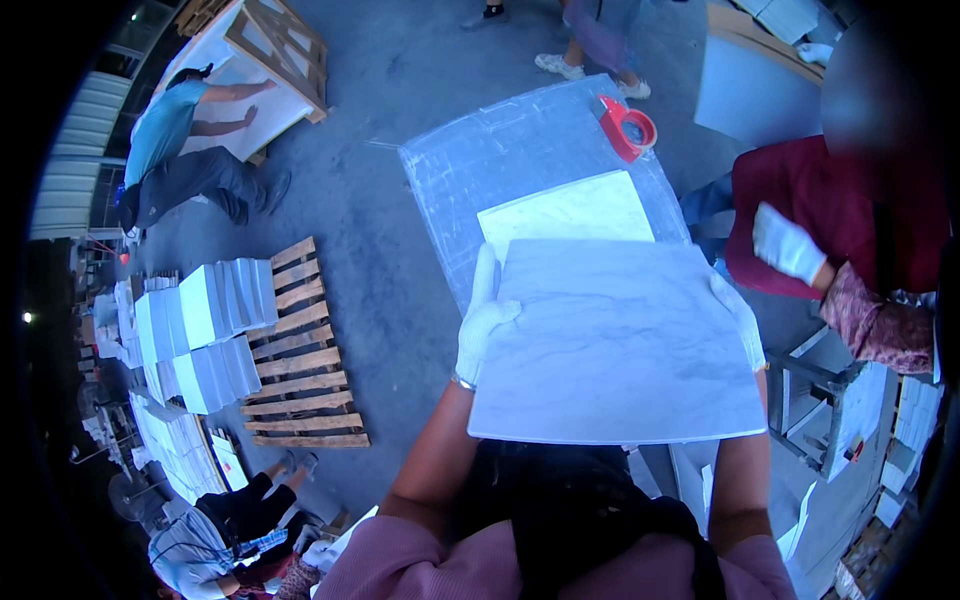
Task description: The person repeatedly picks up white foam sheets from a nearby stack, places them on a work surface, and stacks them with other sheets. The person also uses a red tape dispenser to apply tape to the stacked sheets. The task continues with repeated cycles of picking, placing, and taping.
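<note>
A pale grey-veined marble tile [620, 345] is held up in front of me by its two sides. My left hand [484, 325], in a white knit glove, grips the left edge with the thumb on the upper face. On the opposite edge my right hand [740, 320], also gloved, is closed round the side; part of it is hidden by the tile. Just beyond, a second, whiter marble tile [565, 208] lies on a scuffed grey work table [500, 140]. A red tape dispenser [628, 130] rests near the table's far right corner.
A co-worker in a dark red apron [785, 215] stands close at the right, one gloved hand raised. A wooden pallet [305, 350] and stacked tiles [205, 305] are at the left. Another person leans over a crate [275, 50] at the far left. A metal frame [830, 400] stands nearby right.
</note>
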`<state>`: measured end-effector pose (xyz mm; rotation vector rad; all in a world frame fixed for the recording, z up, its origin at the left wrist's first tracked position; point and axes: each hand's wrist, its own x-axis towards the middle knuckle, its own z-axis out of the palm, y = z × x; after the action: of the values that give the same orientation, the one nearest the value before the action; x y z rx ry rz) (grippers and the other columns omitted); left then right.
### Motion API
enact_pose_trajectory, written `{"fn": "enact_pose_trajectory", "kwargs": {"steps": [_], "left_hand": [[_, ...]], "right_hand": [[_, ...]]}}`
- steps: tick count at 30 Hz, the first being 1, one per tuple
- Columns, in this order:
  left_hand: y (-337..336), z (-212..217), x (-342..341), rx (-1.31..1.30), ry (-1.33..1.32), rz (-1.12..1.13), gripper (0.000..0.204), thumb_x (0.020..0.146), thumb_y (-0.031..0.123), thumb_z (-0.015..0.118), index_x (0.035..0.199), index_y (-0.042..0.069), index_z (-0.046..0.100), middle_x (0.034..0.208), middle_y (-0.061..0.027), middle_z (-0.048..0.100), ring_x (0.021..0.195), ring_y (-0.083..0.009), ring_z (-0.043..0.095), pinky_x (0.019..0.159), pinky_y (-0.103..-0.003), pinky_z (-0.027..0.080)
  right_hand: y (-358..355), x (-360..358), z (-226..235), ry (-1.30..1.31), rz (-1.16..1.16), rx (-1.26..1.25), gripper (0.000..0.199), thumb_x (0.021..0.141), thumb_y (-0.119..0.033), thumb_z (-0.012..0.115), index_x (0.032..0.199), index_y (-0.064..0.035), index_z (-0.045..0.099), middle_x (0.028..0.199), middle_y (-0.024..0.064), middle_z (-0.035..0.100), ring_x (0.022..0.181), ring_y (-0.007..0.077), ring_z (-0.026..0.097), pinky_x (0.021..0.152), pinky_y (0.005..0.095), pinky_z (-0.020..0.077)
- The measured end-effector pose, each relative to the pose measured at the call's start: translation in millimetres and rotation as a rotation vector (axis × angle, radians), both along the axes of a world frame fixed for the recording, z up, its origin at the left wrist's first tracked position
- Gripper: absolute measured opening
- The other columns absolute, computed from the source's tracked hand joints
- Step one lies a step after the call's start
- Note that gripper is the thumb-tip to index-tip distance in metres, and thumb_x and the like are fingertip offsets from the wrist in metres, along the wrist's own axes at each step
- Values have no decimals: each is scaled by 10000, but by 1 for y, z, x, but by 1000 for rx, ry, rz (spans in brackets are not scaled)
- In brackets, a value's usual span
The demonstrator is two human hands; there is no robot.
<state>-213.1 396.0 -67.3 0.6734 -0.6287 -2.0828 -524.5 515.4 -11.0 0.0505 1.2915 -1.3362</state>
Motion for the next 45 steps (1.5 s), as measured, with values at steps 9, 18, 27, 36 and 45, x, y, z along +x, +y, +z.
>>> {"fn": "enact_pose_trajectory", "kwargs": {"steps": [9,18,27,36,45], "left_hand": [[5,-88,-8,-333,-818,-64,920,908,197,608,1517,11,-56,1391,-241,442,1177,-276,543,951,-328,456],[-52,-98,-7,-445,-1694,-717,966,871,486,564,1513,16,15,803,-229,680,707,-394,669,680,-454,533],[-52,-129,-9,-372,-1622,-682,789,892,342,565,1485,22,154,908,-266,667,807,-371,677,686,-454,533],[-55,-68,-16,-624,-1706,-937,606,932,321,577,1396,-11,373,1128,-192,583,819,-260,635,776,-357,533],[249,-12,-239,-826,-780,-1819,299,947,173,591,1183,-10,606,925,-39,619,759,-94,568,673,-233,481]], "right_hand": [[-85,-48,-137,694,434,-24,538,933,-188,608,1396,30,441,1346,106,531,1202,187,510,1025,279,379],[-110,-58,-207,1273,650,52,483,932,-305,550,1375,-119,497,1321,195,545,1208,320,540,975,354,434],[-110,-49,-175,1673,984,314,542,925,-314,478,1426,-118,415,1186,193,602,1051,393,596,916,474,462],[92,53,-150,1437,92,337,578,765,-214,686,1302,-109,501,1286,160,511,1189,355,507,961,445,442],[543,271,-126,487,-1329,945,286,933,-284,583,1061,-42,668,897,64,675,795,150,625,709,290,489]]}}
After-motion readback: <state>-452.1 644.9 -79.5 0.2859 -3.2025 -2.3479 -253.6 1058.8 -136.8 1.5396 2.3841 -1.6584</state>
